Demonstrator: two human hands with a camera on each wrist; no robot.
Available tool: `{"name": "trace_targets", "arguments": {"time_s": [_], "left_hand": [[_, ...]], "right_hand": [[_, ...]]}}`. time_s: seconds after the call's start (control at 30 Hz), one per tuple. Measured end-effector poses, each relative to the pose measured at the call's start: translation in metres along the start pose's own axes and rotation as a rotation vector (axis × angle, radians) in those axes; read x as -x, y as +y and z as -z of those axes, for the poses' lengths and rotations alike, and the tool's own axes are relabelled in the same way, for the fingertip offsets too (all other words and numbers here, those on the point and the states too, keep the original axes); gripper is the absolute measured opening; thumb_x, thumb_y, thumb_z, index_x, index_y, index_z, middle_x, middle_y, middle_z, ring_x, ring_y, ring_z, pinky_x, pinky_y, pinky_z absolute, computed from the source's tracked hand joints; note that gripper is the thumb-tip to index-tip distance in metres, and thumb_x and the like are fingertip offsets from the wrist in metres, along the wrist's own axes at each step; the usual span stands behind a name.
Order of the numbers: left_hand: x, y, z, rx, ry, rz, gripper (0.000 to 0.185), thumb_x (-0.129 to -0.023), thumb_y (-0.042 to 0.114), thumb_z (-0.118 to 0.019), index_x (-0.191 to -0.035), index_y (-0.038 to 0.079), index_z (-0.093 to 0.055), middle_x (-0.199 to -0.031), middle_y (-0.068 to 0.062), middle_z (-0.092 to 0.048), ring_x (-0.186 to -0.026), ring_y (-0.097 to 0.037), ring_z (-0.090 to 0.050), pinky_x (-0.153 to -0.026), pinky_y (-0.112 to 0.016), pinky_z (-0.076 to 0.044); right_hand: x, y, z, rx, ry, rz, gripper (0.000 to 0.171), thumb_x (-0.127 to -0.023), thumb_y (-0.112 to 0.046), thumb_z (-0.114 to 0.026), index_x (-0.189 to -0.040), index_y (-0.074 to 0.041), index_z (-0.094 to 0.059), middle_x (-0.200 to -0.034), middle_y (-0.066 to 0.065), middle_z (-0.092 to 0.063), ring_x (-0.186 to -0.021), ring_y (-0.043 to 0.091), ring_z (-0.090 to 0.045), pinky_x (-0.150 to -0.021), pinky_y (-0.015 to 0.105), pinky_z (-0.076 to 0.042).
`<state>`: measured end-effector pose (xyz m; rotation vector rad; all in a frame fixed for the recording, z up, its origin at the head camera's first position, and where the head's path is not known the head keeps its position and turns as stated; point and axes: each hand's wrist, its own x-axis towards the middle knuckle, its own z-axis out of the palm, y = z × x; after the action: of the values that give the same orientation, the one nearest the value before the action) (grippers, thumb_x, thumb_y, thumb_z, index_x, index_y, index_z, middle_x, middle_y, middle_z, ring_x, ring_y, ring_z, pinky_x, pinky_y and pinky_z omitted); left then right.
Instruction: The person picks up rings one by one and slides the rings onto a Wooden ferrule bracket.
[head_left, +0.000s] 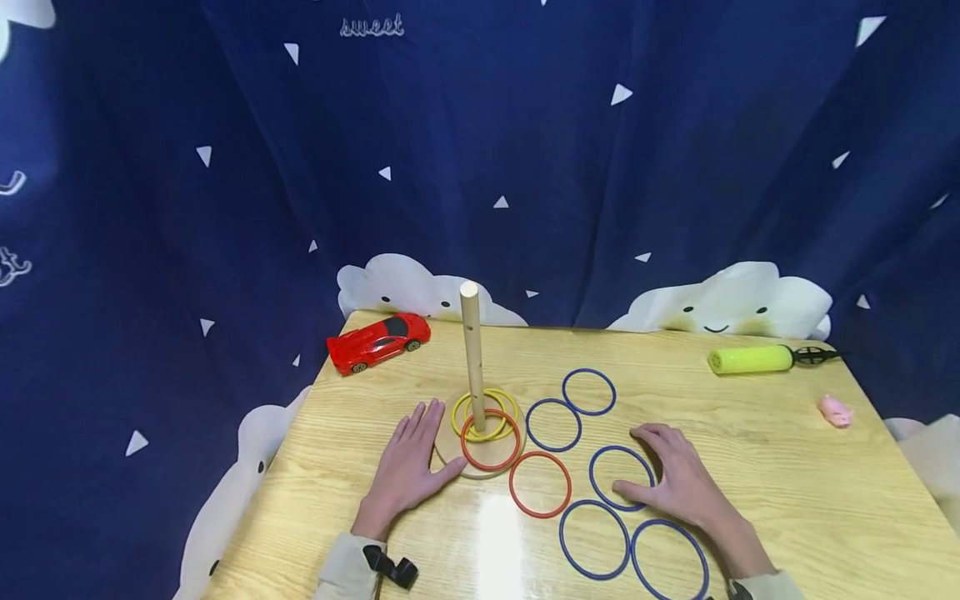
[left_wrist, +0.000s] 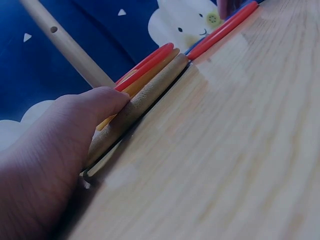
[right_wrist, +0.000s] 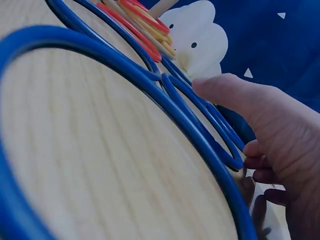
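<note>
A pale wooden table (head_left: 787, 467) is backed by a navy cloud-print curtain (head_left: 600, 167). The left hand (head_left: 408, 467) is laid flat against the round wooden peg base (left_wrist: 140, 107); the right hand (head_left: 675, 479) is curled on a blue plastic ring (head_left: 621, 477), seen only in the right-wrist view.

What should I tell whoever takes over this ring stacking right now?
Left hand: flat on the table, thumb against the round wooden peg base.
Right hand: fingers curled round one thin blue plastic ring lying on the light wooden table.
Done: two yellow rings and one red ring sit over the peg.
Left: one red ring and five blue rings lie loose.
</note>
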<state>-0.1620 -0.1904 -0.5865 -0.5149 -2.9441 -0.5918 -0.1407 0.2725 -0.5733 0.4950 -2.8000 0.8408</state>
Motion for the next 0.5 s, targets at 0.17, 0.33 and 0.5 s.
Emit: {"name": "trace_targets", "arguments": {"time_s": [0.17,0.33,0.5], "left_hand": [[0.0,-0.001,-0.001,-0.001,0.006,-0.001,0.103,-0.093,0.077,-0.051,-0.168,0.012,-0.021,-0.173,-0.005,-0.023,-0.161,-0.027,-0.017,-0.129,-0.052,-0.018],[-0.001,-0.001,-0.001,-0.012,0.01,-0.006,0.103,-0.094,0.078,-0.05,-0.168,0.013,-0.02,-0.173,-0.005,-0.023,-0.161,-0.026,-0.017,-0.129,-0.051,-0.018],[-0.001,-0.002,-0.002,-0.017,0.02,-0.014,0.104,-0.093,0.078,-0.051,-0.168,0.012,-0.022,-0.173,-0.005,-0.024,-0.161,-0.028,-0.018,-0.128,-0.052,-0.02]], "right_hand": [[0.008,-0.005,0.004,-0.001,-0.017,0.058,0.093,-0.07,-0.06,-0.091,-0.139,-0.005,-0.062,-0.137,0.011,-0.058,-0.127,0.034,-0.051,-0.1,0.055,-0.039],[0.012,-0.006,0.004,0.017,0.002,0.092,0.093,-0.068,-0.059,-0.093,-0.137,-0.003,-0.063,-0.136,0.01,-0.058,-0.127,0.032,-0.051,-0.1,0.052,-0.038],[0.013,-0.005,0.002,0.033,0.017,0.081,0.093,-0.069,-0.059,-0.092,-0.136,-0.002,-0.064,-0.136,0.01,-0.058,-0.126,0.032,-0.052,-0.1,0.051,-0.04]]}}
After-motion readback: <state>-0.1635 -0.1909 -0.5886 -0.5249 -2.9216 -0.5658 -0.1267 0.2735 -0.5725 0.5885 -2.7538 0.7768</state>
